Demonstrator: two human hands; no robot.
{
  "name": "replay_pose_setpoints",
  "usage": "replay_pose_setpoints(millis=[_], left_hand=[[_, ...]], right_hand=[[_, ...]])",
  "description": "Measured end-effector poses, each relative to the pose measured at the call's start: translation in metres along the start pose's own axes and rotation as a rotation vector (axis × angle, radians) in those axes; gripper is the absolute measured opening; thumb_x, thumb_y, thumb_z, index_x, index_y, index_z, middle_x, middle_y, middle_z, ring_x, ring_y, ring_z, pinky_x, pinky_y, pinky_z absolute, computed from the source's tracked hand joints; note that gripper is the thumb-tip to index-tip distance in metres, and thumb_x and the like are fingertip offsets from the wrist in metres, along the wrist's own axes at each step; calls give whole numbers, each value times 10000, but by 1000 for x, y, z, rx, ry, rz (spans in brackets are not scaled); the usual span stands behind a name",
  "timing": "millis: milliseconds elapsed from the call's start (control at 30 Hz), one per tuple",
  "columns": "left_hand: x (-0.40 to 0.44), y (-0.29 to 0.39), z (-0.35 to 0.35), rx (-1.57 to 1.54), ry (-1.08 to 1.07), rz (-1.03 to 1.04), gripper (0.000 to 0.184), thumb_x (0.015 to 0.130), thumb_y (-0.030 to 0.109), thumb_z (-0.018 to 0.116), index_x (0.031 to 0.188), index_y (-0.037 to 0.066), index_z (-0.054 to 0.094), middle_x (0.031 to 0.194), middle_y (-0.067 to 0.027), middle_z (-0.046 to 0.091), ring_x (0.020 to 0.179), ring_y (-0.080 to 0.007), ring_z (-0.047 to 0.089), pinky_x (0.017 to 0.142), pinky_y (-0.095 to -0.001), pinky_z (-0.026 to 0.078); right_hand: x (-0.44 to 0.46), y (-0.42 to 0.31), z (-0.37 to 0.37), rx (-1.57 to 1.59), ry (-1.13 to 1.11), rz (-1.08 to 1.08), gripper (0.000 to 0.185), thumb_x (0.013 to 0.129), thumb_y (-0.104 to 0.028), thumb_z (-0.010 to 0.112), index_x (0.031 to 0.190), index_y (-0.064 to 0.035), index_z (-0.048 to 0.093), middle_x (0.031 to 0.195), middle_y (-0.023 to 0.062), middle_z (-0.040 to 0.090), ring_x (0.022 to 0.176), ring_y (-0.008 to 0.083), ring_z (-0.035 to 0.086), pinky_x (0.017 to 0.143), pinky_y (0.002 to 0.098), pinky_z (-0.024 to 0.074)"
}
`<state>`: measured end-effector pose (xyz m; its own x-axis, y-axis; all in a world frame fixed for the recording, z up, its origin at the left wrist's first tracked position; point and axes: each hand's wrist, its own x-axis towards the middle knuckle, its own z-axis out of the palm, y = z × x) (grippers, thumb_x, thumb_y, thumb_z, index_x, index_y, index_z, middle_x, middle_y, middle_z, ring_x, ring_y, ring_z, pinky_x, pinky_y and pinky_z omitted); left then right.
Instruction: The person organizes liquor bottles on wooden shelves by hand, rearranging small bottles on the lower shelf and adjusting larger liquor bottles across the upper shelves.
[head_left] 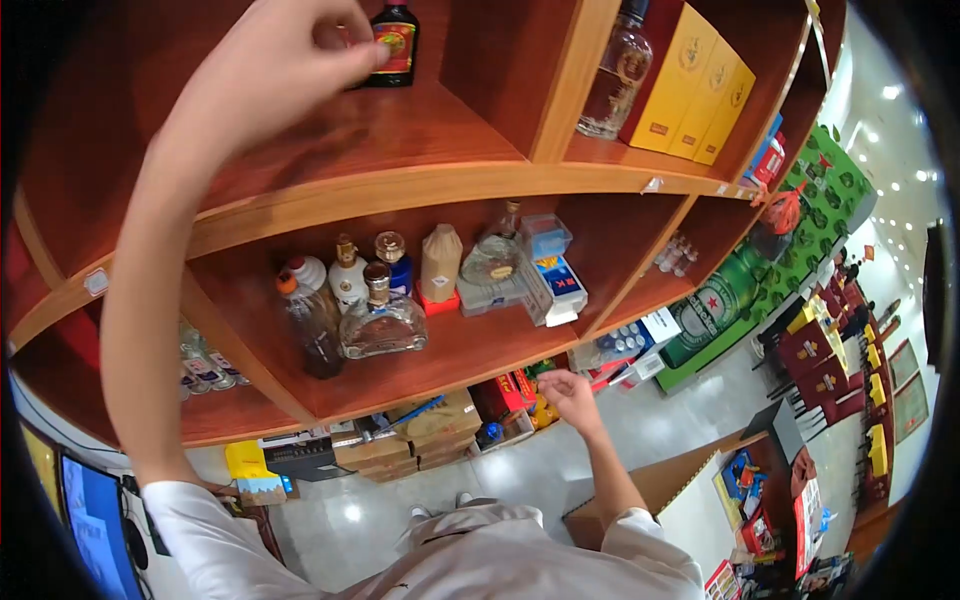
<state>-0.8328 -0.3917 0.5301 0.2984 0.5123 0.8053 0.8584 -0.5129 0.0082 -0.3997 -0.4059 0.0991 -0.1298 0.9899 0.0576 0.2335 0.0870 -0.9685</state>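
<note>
At the upper shelf, my left hand (310, 50) is curled at a small dark bottle (400, 45) with a red and yellow label. The bottle stands upright, and my thumb overlaps its left edge; the grip itself is partly hidden. My right hand (568, 398) hangs lower, in front of the cabinet's bottom edge, its fingers loosely curled with nothing visible in them. On the shelf below stand a clear round-shouldered bottle (383, 325), a brown-capped bottle (312, 325), a white bottle (347, 275), a paper-wrapped bottle (440, 262) and a flat decanter (492, 262).
Yellow boxes (690, 85) and a tall clear bottle (615, 80) occupy the upper right compartment. Cardboard cartons (435, 430) sit on the floor under the cabinet. A large green bottle (712, 310) stands farther right. A counter (690, 490) holding goods is at lower right.
</note>
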Motion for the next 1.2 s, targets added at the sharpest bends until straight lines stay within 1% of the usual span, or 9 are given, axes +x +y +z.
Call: replay_pose_setpoints(millis=[67, 100, 267, 367, 467, 667, 1033, 1133, 1200], left_hand=[[43, -38, -7, 256, -116, -88, 500, 893, 442, 736, 1007, -44, 711, 935, -225, 725, 883, -335, 710, 801, -428, 556], [64, 19, -41, 401, -472, -496, 563, 849, 522, 759, 1176, 65, 722, 1189, -250, 701, 1114, -343, 690, 944, -422, 571], [92, -54, -3, 422, -323, -398, 550, 909, 457, 675, 1099, -58, 705, 989, -235, 739, 922, -307, 723, 808, -442, 592], [116, -147, 62, 471, -221, -443, 935, 719, 797, 725, 1134, -40, 695, 1150, -296, 698, 1148, -423, 666, 966, -474, 554], [103, -136, 63, 414, -153, -446, 861, 756, 731, 745, 1152, -31, 697, 1184, -290, 689, 1126, -407, 677, 960, -482, 554], [91, -128, 55, 240, -125, -568, 793, 768, 656, 763, 1158, -32, 710, 1176, -259, 704, 979, -377, 736, 805, -465, 630], [82, -113, 44, -259, -316, -772, 805, 815, 635, 674, 1363, 49, 602, 1318, -221, 630, 1113, -405, 664, 895, -574, 567], [75, -115, 49, -411, -220, -738, 727, 825, 599, 684, 1260, 17, 667, 1194, -194, 683, 1043, -325, 681, 838, -489, 577], [81, -110, 54, -369, -168, -810, 459, 920, 441, 613, 1012, 7, 730, 809, -143, 702, 664, -247, 626, 638, -408, 507]], right_hand=[[-5, -121, 19, -140, -135, -197, 185, 921, -44, 723, 1094, 22, 712, 955, 52, 737, 843, 108, 672, 759, 271, 549], [-10, -180, 25, -308, -199, -367, 183, 918, -40, 728, 1091, 16, 715, 962, 61, 743, 875, 126, 681, 773, 279, 550], [12, -365, 59, -564, -124, -1151, 185, 847, -81, 767, 1012, -31, 702, 927, 133, 692, 860, 309, 683, 778, 383, 558], [82, -428, 99, -590, 84, -1341, 150, 873, -129, 690, 947, -2, 660, 869, 176, 646, 823, 374, 652, 744, 440, 536], [168, -476, 132, -859, 304, -1285, 338, 870, -237, 669, 1048, 50, 673, 1022, 274, 665, 1003, 458, 648, 907, 507, 532], [256, -536, 177, -929, 309, -494, 638, 860, -495, 712, 1311, -49, 645, 1354, 208, 634, 1247, 354, 626, 1047, 439, 516], [326, -514, 173, -686, 252, -522, 686, 867, -525, 666, 1312, -3, 647, 1382, 269, 598, 1312, 396, 569, 1089, 433, 478], [335, -506, 177, -487, 197, -597, 482, 923, -340, 602, 1188, 53, 687, 1135, 253, 722, 1058, 351, 705, 902, 420, 546], [311, -510, 174, -348, 99, -514, 491, 923, -340, 591, 1169, 74, 689, 1100, 220, 735, 1019, 325, 709, 870, 411, 546]])
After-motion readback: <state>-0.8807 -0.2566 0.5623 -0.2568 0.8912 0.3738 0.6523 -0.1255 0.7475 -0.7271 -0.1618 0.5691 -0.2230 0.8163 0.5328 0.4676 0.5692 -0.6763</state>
